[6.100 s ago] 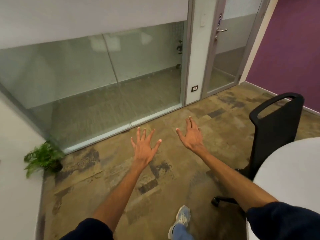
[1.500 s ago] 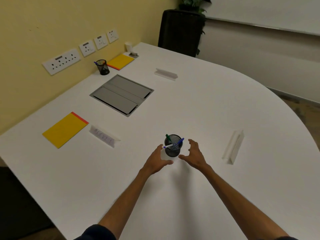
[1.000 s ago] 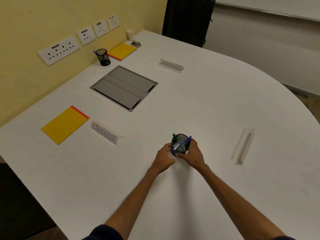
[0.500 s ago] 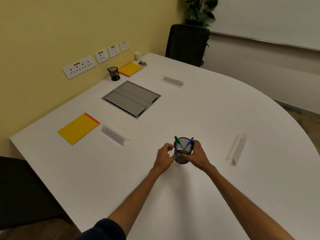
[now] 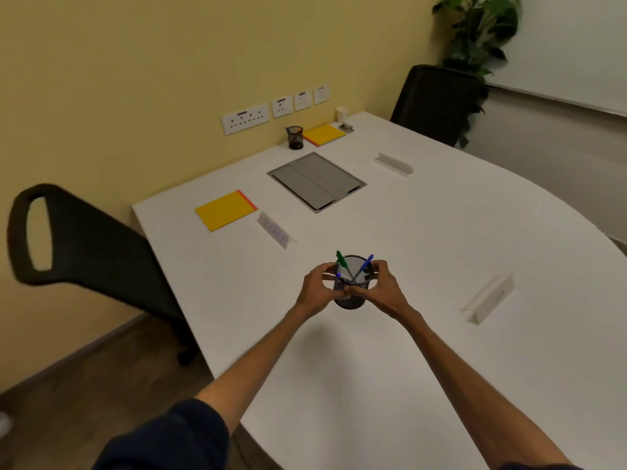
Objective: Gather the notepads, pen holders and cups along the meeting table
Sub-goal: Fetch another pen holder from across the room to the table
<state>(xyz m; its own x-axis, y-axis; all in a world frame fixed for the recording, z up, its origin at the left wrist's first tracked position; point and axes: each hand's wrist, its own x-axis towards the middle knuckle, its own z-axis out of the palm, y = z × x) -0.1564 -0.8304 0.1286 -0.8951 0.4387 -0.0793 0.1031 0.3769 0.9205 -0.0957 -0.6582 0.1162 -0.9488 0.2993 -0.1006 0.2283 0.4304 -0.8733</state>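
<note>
A black mesh pen holder (image 5: 353, 298) with green and blue pens is held between both hands above the white meeting table (image 5: 424, 351). My left hand (image 5: 317, 286) grips its left side and my right hand (image 5: 381, 288) grips its right side, fingers curled round the rim. A yellow notepad (image 5: 224, 210) lies near the table's left end. A second black pen holder (image 5: 295, 137) stands by the wall, with another yellow notepad (image 5: 323, 134) beside it. A small white cup (image 5: 341, 114) stands at the far end.
Clear name stands sit at the left (image 5: 275, 232), far (image 5: 393, 163) and right (image 5: 488, 298). A grey cable hatch (image 5: 317, 180) is set in the table. One black chair (image 5: 81, 245) stands at left, another (image 5: 436, 103) at the far end by a plant.
Both hands have closed round the pen holder and lifted it slightly off the table. My view has swung left, so the left chair now shows.
</note>
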